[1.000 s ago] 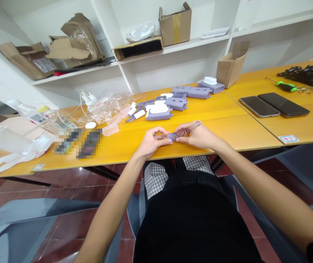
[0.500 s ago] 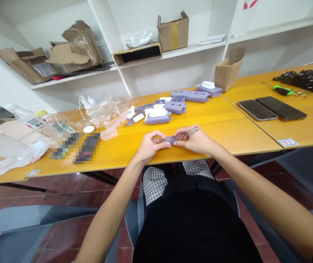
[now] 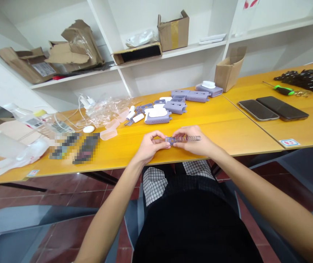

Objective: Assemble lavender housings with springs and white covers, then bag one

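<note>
Between my left hand (image 3: 149, 148) and right hand (image 3: 191, 142) the way is bridged by a coil spring (image 3: 185, 138). To the right I could slide along the bench's (image 3: 230, 137) front edge, past the seam (image 3: 255, 122), with two smartphones (image 3: 258, 110) (image 3: 282, 109) lying further in. Straight ahead I have a bare strip, then the lavender plastic housings (image 3: 175, 107) block me toward the back edge, where the shelf (image 3: 191, 47) juts above. Leftward there's room by the front edge, until pixelated dark objects (image 3: 86, 149); behind it, pink trays (image 3: 109, 134) and crumpled clear wrap (image 3: 107, 113) crowd the bench.
</note>
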Demonstrator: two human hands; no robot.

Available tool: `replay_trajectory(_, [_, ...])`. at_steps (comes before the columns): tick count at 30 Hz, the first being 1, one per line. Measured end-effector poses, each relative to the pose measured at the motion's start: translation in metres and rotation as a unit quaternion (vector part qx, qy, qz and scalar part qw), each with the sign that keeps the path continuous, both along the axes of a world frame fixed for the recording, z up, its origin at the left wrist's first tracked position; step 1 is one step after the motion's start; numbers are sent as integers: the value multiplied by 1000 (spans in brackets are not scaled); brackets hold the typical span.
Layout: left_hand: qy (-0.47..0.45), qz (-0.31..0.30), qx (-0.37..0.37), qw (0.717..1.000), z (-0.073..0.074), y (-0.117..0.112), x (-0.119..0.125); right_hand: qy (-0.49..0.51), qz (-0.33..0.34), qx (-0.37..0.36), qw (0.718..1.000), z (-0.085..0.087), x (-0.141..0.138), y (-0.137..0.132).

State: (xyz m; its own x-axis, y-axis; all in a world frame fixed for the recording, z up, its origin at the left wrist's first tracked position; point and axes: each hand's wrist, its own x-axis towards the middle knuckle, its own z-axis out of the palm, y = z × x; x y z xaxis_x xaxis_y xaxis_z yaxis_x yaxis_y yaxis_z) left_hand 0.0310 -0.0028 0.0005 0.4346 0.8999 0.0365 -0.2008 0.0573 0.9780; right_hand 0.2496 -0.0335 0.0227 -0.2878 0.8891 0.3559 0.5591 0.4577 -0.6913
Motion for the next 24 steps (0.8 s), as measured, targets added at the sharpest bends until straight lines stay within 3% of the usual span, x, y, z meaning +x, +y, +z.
replay_trajectory(3, [0,0,1,1000,1,0,0,4,25,12,1000,-2,3,2])
replay_trajectory(11, [1,7,11,1000,1,-1,0,35,-8,-23,999,-3,-1,0])
replay_trajectory(15, [6,-4,15,1000,1,-1,0,28,-19,-1,999,-6,-2,1])
replay_trajectory(20, [14,-14,18,1000,3,-3,0,49,42,43,997,-11,2,4])
replay_trajectory(24, [8,-25,19,999,6,-5,0,62,69,39,995,-11,5,5])
